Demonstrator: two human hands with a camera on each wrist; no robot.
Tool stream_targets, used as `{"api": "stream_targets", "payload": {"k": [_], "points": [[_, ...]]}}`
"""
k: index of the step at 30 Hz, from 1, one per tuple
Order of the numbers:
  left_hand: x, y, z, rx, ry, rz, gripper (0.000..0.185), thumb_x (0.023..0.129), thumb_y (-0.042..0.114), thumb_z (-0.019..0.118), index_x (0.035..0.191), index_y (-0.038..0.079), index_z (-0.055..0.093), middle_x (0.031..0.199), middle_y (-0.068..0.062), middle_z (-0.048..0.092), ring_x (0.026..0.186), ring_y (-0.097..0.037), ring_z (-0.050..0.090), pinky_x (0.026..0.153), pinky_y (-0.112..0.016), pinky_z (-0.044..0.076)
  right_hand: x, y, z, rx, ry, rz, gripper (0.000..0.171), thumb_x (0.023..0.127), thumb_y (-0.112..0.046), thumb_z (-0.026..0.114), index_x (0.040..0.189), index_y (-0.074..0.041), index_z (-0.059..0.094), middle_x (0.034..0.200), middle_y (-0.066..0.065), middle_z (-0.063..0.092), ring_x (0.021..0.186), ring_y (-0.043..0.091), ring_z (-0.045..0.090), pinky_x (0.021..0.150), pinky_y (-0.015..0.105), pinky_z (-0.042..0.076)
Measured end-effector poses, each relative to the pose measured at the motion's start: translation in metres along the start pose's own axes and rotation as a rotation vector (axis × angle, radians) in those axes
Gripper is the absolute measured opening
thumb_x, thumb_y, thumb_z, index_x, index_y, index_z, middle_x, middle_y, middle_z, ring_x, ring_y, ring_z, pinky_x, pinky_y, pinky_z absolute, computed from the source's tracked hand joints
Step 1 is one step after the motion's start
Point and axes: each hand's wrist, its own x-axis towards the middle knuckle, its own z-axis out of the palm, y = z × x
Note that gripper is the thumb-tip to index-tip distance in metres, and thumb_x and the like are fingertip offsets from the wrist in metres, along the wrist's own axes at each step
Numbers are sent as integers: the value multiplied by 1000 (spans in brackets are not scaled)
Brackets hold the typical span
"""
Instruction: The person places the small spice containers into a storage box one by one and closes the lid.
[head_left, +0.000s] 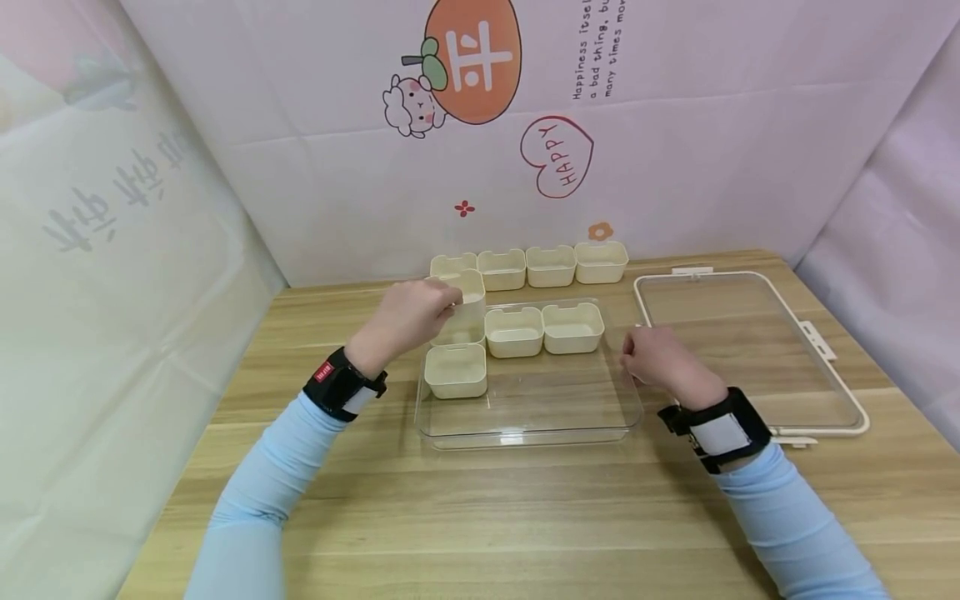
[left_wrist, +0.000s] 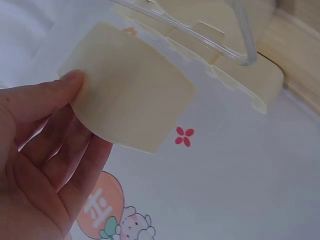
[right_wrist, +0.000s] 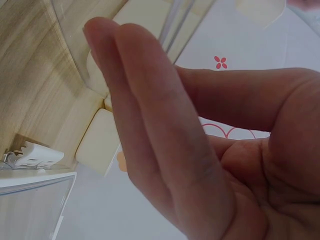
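My left hand [head_left: 442,304] pinches a small cream box [head_left: 469,305] and holds it above the back-left corner of a clear plastic tray [head_left: 525,421]. In the left wrist view the thumb [left_wrist: 67,82] presses on the box's side [left_wrist: 132,102]. Three more cream boxes sit in the tray: one at front left [head_left: 456,372] and two along the back [head_left: 514,332] [head_left: 573,327]. My right hand [head_left: 632,354] is at the tray's right rim and holds nothing. Its fingers [right_wrist: 150,115] are straight and together in the right wrist view.
A row of several cream boxes [head_left: 551,265] stands against the back wall. The tray's clear lid with a cream frame [head_left: 750,350] lies flat to the right. Fabric walls close in the wooden table [head_left: 480,517] on three sides.
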Motion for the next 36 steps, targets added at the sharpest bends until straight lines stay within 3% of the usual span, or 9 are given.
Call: {"api": "stream_targets", "payload": {"k": [8, 14, 26, 36], "points": [[3, 15, -5, 11, 8, 45, 12, 85, 3, 62, 78, 13, 64, 65, 5, 54, 57, -10, 49, 46, -24, 36, 1, -1, -1, 9, -6, 6, 14, 90, -9, 56, 82, 1, 60, 72, 10, 63, 62, 18, 58, 53, 27, 41], [7, 27, -6, 7, -9, 84, 14, 87, 3, 60, 77, 12, 62, 61, 5, 41, 54, -8, 36, 45, -20, 23, 2, -1, -3, 0, -11, -3, 15, 90, -9, 56, 83, 2, 62, 69, 9, 63, 64, 19, 56, 54, 26, 41], [14, 49, 5, 69, -22, 157, 21, 83, -2, 56, 69, 14, 54, 61, 6, 33, 54, -6, 32, 43, -20, 25, 1, 1, 0, 8, -19, 3, 14, 90, -9, 56, 82, 1, 61, 71, 10, 63, 62, 19, 58, 54, 27, 42], [21, 66, 10, 59, -57, 198, 19, 82, -1, 59, 71, 14, 57, 61, 6, 44, 55, -7, 38, 45, -20, 26, 0, 1, -1, 9, -12, -2, 14, 89, -9, 57, 82, 1, 61, 72, 10, 63, 62, 18, 58, 54, 27, 42]]}}
